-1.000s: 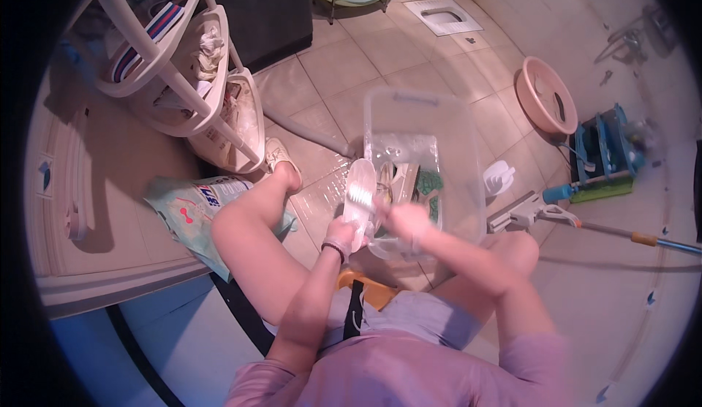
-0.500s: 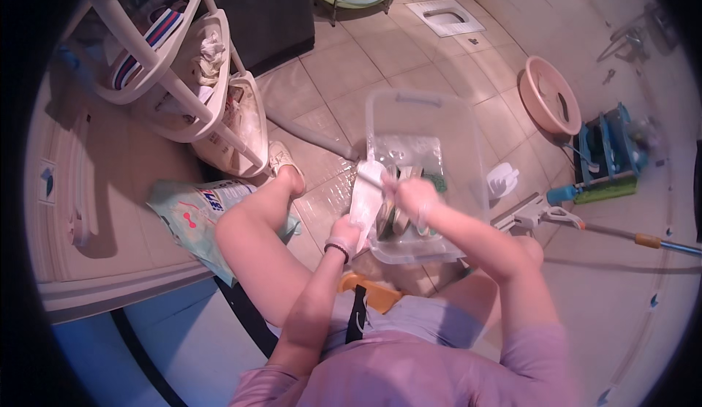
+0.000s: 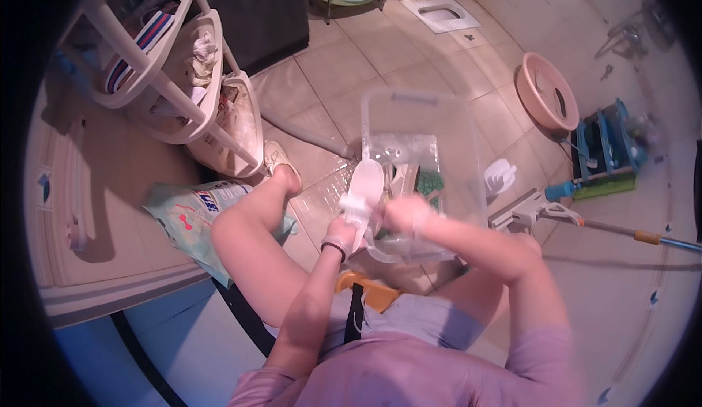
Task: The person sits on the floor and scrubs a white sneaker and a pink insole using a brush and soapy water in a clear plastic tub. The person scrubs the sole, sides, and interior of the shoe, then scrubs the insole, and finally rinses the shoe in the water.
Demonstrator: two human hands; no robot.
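Observation:
My left hand (image 3: 341,231), with a dark beaded bracelet at its wrist, is closed round the lower end of a white slipper (image 3: 365,180). Its pale sole points away from me, over the near left rim of a clear plastic tub (image 3: 474,144). Close against the slipper, my right hand (image 3: 406,214) is curled into a blurred fist. Whatever it grips is too smeared to name. Inside the tub lie a pale sandal (image 3: 404,182) and a green patterned piece (image 3: 430,181), partly covered by my right hand.
To the right are a white brush-like piece (image 3: 499,176), a mop (image 3: 537,212), a pink basin (image 3: 547,92) and a blue rack (image 3: 607,140). A shoe rack (image 3: 223,125) and plastic bag (image 3: 183,220) stand left. A grey hose (image 3: 311,135) runs to the tub; a squat toilet (image 3: 441,14) lies beyond.
The slipper has turned, so its sole and a band across it show more. My right fist has moved nearer me along it, uncovering more of the pale sandal in the tub.

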